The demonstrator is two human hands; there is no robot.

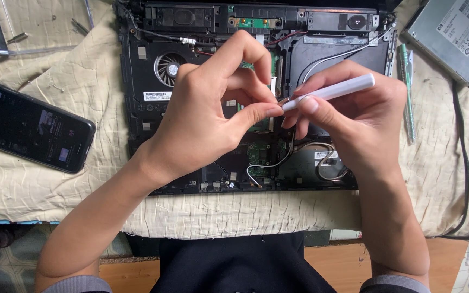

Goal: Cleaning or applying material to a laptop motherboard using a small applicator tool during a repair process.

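An opened black laptop base (142, 116) lies on a cream cloth, showing a round fan (168, 68), speakers, a green circuit board (258, 153) and loose wires. Above its middle, my right hand (362, 122) holds a slim white screwdriver (336, 91) with the tip pointing left. My left hand (202, 116) pinches at that tip with thumb and forefinger; whatever small part sits between the fingertips is too small to make out.
A dark phone (25, 127) lies on the cloth (82, 184) at the left. A silver optical drive (454, 35) sits at the top right with a black cable (464, 163) running down. A green pen-like tool (406, 92) rests beside the laptop. Screws and tools lie top left.
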